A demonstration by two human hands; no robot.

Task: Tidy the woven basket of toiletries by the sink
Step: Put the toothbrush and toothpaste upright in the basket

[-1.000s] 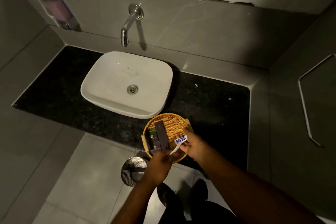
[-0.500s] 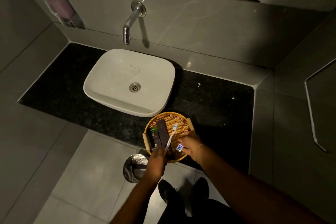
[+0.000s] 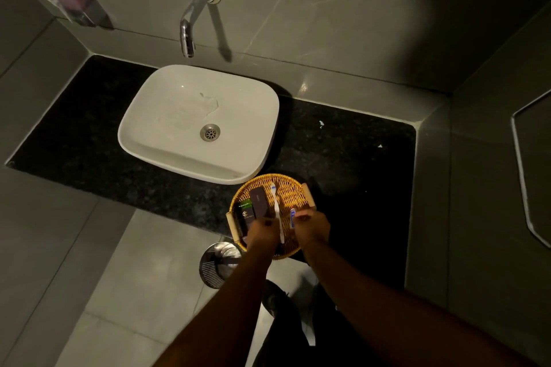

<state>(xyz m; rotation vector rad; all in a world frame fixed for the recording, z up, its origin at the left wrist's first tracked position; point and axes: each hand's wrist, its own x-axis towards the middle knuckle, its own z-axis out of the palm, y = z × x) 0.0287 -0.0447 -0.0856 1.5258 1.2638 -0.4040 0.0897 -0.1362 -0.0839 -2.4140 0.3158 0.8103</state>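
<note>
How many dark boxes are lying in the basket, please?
2: a brown box left of the toothbrush, and a black box at its left. The hands may hide others.

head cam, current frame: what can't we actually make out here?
- Print on the dark boxes in the woven basket: too small and dim, head view.
- Near part of the basket: covered by the left hand and right hand.
- Small blue-and-white tube: lower end hidden by right-hand fingers; label unreadable.
- Toothbrush handle end: behind the left hand.
- Metal bin on the floor: partly cut off by the counter edge and left forearm.
</note>
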